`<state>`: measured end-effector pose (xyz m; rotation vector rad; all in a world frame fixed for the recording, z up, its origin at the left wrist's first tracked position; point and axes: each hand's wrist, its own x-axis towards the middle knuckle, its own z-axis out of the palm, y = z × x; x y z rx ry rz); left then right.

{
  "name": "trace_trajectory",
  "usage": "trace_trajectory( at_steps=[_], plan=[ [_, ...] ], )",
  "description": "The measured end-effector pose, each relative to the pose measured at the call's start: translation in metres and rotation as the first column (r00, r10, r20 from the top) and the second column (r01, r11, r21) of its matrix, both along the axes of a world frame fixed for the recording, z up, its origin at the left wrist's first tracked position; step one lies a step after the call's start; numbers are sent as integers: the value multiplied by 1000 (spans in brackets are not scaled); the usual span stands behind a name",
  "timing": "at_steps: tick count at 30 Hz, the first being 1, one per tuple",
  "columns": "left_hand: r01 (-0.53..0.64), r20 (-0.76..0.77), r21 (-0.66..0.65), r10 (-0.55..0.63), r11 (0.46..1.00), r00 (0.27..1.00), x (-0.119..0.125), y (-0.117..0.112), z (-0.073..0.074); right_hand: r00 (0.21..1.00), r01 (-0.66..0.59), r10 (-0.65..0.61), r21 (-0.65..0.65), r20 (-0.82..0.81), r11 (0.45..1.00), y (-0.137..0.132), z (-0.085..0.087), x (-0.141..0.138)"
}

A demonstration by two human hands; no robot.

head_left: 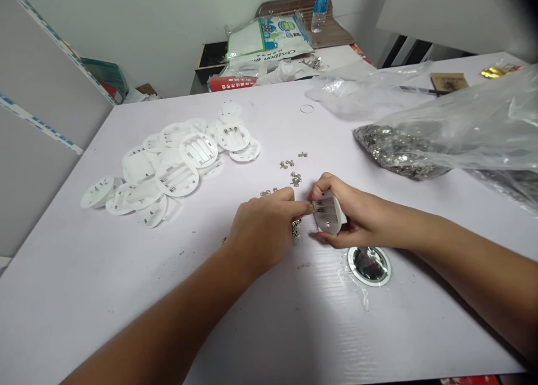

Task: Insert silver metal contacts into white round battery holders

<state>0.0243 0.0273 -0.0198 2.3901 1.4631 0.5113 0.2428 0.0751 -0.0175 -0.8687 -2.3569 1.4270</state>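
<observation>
My right hand [352, 212] grips a round white plastic battery holder [329, 214], tilted on edge with its metal-lined slots facing my left hand. The fingertips of my left hand [264, 231] meet the holder's edge, and anything pinched between them is hidden. Small metal battery contacts [295, 178] lie scattered on the table just beyond my hands, and a few more [296, 228] sit under my left palm's edge. To the left lies a loose heap of similar white holders [176, 169], some with metal contacts fitted.
A clear plastic bag [458, 128] holding a mass of metal contacts [395, 151] lies at the right of the white table [269, 323]. A round metallic disc [369, 265] lies under taped plastic near my right forearm. Packaging, a water bottle and papers stand behind the table's far edge.
</observation>
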Motion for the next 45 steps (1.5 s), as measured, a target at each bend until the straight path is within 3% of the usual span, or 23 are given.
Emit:
trace_trajectory(
  at_steps=[8, 12, 14, 16, 20, 25, 28, 32, 39, 45],
  plan=[
    [51, 23, 12, -52, 999, 998, -6, -1, 0, 1000, 1, -3, 74, 17, 997, 1, 2, 3],
    [60, 200, 61, -71, 996, 977, -11, 1, 0, 988, 104, -92, 91, -124, 990, 2, 6, 8],
    [18, 339, 93, -49, 996, 940, -11, 3, 1, 944, 190, -181, 6, -277, 982, 2, 5, 8],
    [-21, 439, 96, -24, 995, 898, -9, 4, 3, 873, 221, -268, -159, -408, 962, 2, 1, 5],
    [-28, 541, 36, 4, 999, 841, -3, 2, 7, 763, 122, -375, -452, -527, 884, -5, -4, -5],
    [22, 670, -42, 12, 999, 742, 3, -4, 10, 773, 21, -370, -562, -516, 827, -19, 2, -17],
    [6, 706, -141, 97, 990, 702, 2, -5, 11, 794, 6, -328, -534, -512, 846, -22, 4, -19],
    [42, 750, -293, 203, 955, 629, -2, -2, 12, 803, 127, -325, -389, -500, 912, -22, 2, -17],
    [255, 833, -354, 179, 900, 523, -6, -2, 9, 828, 142, -316, -372, -463, 917, -27, 6, -16],
    [273, 839, -362, 183, 892, 513, -10, -2, 5, 837, 152, -316, -363, -448, 919, -28, 8, -16]
  ],
)
